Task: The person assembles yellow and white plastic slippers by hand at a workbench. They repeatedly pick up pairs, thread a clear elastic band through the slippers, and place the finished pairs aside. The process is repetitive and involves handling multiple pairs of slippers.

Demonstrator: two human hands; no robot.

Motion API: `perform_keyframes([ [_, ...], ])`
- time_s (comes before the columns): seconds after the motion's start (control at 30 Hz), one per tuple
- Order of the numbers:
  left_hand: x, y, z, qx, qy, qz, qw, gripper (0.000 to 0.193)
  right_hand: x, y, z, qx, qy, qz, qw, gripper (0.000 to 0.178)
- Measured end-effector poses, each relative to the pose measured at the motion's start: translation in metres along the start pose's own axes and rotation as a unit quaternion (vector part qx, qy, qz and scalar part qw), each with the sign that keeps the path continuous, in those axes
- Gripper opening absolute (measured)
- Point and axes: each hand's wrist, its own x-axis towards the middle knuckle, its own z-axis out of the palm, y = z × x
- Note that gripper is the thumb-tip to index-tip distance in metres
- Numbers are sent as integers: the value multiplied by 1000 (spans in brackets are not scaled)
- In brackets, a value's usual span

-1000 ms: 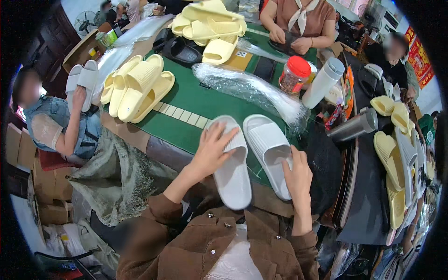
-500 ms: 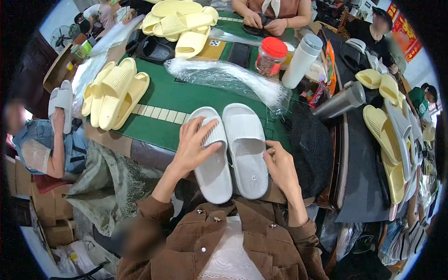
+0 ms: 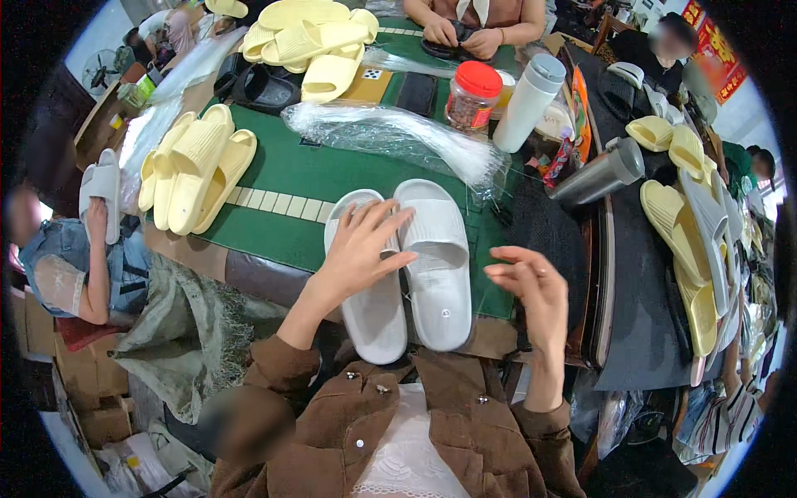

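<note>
Two pale grey slide slippers lie side by side at the table's near edge, toes pointing away from me. Over the strap of the left slipper (image 3: 375, 319) is my left hand (image 3: 353, 249), fingers spread; whether it touches the strap is hard to tell. The right slipper (image 3: 442, 290) has a ribbed strap and a small round mark inside its heel. My right hand (image 3: 535, 290) is raised to the right of that slipper, apart from it, fingers loosely bent with nothing in them.
Yellow slippers (image 3: 199, 166) lie at left on the green table (image 3: 278, 170), more in a pile (image 3: 311, 37) behind. Clear plastic bags (image 3: 398, 145), a red-lidded jar (image 3: 475, 95), a white bottle (image 3: 529, 104) and a steel tumbler (image 3: 598, 173) stand beyond. Co-workers sit left and opposite.
My right hand has let go of the right slipper's side and lifted away to the right. My left hand has shifted rightward over the straps. The slippers have barely moved.
</note>
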Motion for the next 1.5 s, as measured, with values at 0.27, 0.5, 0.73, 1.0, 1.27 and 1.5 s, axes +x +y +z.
perform_keyframes([
  [0.27,4,5,0,0,4,-6,1000,63,-34,-99,-63,103,258,-453,847,41],
  [0.5,2,3,3,-2,7,-18,1000,64,-19,-81,-47,-78,241,-500,828,40],
  [0.73,3,9,6,-13,-9,-15,1000,65,-5,-13,-7,14,139,-172,975,40],
  [1.0,10,30,19,-25,15,72,997,61,-2,4,12,-32,85,-113,989,24],
  [1.27,8,30,15,-92,80,104,987,52,-12,11,42,7,-68,-97,993,21],
  [1.5,-3,69,-4,-439,22,73,895,44,-22,2,39,35,-197,-113,973,20],
])
